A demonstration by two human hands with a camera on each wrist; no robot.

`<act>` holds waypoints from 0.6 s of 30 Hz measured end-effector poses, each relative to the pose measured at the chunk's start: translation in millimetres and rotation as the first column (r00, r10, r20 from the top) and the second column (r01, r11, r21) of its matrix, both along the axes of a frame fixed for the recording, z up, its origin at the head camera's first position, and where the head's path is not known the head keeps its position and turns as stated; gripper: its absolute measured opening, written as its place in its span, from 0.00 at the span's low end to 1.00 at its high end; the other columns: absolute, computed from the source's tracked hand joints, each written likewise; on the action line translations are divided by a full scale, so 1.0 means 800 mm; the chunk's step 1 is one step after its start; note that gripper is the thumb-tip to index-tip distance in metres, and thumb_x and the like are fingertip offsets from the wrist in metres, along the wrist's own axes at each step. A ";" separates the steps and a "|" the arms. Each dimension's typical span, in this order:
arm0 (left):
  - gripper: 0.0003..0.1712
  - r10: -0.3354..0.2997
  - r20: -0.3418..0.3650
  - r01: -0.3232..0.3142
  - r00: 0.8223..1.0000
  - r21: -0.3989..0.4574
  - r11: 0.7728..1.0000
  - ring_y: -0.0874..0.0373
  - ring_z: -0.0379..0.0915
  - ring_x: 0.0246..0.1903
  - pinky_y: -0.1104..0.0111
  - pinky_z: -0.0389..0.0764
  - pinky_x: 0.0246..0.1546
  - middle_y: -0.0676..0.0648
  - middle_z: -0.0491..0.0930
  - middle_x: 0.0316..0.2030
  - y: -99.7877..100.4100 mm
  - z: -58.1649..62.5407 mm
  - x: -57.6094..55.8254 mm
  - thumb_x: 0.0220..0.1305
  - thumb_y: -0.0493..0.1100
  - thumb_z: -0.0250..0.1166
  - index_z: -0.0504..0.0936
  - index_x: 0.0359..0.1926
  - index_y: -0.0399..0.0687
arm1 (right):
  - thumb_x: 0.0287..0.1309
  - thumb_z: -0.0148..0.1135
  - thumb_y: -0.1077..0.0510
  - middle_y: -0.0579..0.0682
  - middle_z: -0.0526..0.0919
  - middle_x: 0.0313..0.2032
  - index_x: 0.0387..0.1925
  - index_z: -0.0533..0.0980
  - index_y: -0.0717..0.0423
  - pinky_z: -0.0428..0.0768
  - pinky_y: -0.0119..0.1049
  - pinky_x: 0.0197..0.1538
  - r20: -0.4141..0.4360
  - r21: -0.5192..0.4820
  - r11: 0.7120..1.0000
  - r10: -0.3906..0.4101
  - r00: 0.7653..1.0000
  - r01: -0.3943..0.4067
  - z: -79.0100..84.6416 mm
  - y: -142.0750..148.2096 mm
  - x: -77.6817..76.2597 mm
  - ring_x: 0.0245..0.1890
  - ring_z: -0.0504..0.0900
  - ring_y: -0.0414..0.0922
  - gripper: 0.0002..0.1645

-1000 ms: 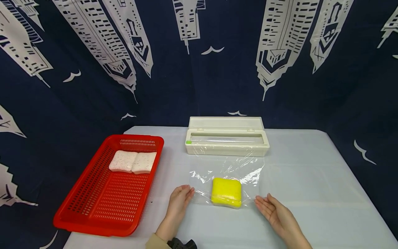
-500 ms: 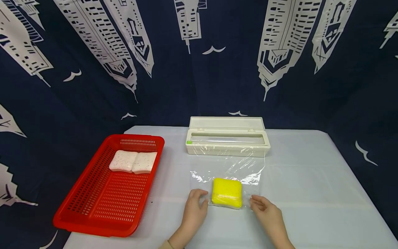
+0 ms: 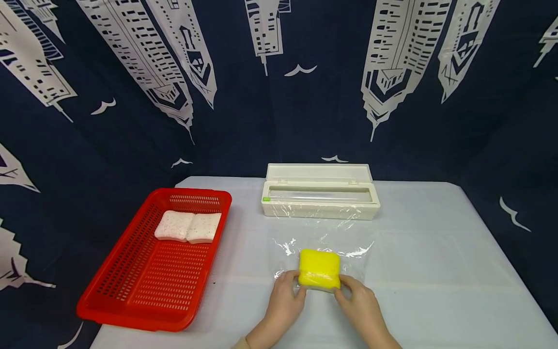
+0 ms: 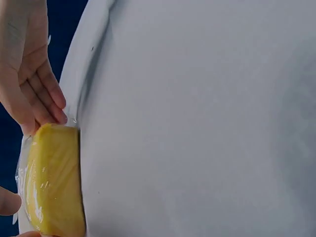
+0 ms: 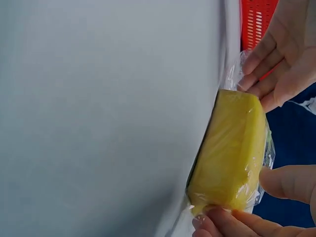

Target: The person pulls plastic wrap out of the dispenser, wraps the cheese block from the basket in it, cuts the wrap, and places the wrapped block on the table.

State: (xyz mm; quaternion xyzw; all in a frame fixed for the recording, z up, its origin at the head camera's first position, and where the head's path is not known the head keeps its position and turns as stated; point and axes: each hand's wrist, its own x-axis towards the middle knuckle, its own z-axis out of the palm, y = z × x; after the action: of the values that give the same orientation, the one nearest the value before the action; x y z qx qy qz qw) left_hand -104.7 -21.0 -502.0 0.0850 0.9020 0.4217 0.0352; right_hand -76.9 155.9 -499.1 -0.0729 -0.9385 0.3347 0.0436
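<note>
A yellow sponge-like block [image 3: 319,266] lies on the table under clear plastic wrap [image 3: 285,247]. The wrap runs to it from a white wrap dispenser [image 3: 322,212] behind. At the block's left front corner my left hand [image 3: 282,300] holds it through the film, thumb in front and fingers along the side. My right hand [image 3: 361,305] holds the right front corner in the same way. Film clings over the block's yellow top [image 5: 229,143] in the right wrist view and bunches beside the left hand's fingertips [image 5: 252,64]. The block's underside is hidden.
A red perforated basket [image 3: 159,300] stands on the left of the white table [image 3: 436,271], with two white speckled blocks [image 3: 174,226] lying side by side in it. The dispenser's lid [image 3: 318,172] is raised. A dark blue patterned cloth [image 3: 270,121] hangs behind.
Both hands have moved inward from the film's side edges to the block's front corners. The film's sides have shifted and its front creases have changed. The block has stayed almost in place.
</note>
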 end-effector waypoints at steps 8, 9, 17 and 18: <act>0.23 -0.028 0.074 0.024 0.997 0.051 0.998 0.50 0.78 0.43 0.55 0.81 0.44 0.41 0.79 0.42 0.003 -0.003 -0.011 0.60 0.36 0.66 0.72 0.54 0.29 | 0.52 0.70 0.62 0.63 0.86 0.45 0.55 0.74 0.71 0.80 0.55 0.51 -0.007 0.008 0.999 0.031 0.999 -0.031 -0.001 -0.006 -0.003 0.46 0.85 0.59 0.29; 0.23 -0.037 0.078 0.033 0.996 0.053 0.998 0.51 0.78 0.43 0.56 0.82 0.43 0.41 0.79 0.41 0.002 -0.003 -0.012 0.60 0.36 0.66 0.72 0.53 0.29 | 0.52 0.70 0.61 0.63 0.86 0.45 0.55 0.74 0.71 0.81 0.54 0.51 -0.005 0.009 0.999 0.037 0.999 -0.037 -0.002 -0.006 -0.004 0.45 0.85 0.58 0.30; 0.24 -0.057 0.042 0.058 0.997 -0.014 0.998 0.48 0.78 0.44 0.55 0.82 0.45 0.42 0.79 0.43 -0.011 -0.005 -0.018 0.56 0.37 0.71 0.73 0.51 0.34 | 0.49 0.73 0.60 0.57 0.86 0.41 0.49 0.76 0.66 0.82 0.51 0.46 -0.029 0.044 0.999 0.014 0.999 -0.012 -0.004 0.005 -0.003 0.41 0.85 0.53 0.25; 0.24 -0.062 0.040 0.063 0.997 -0.021 0.998 0.48 0.79 0.45 0.54 0.81 0.46 0.42 0.79 0.43 -0.012 -0.006 -0.019 0.55 0.36 0.72 0.73 0.51 0.35 | 0.48 0.74 0.61 0.56 0.87 0.40 0.47 0.76 0.65 0.82 0.50 0.45 -0.039 0.061 0.998 0.016 0.999 -0.014 -0.005 0.006 -0.002 0.40 0.84 0.53 0.24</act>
State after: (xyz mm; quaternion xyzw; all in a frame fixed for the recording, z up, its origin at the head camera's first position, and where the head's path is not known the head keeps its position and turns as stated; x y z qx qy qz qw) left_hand -119.9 -30.3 -506.7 0.1044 0.9028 0.4118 0.0671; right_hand -78.5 160.9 -503.2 -0.0579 -0.9477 0.3077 0.0619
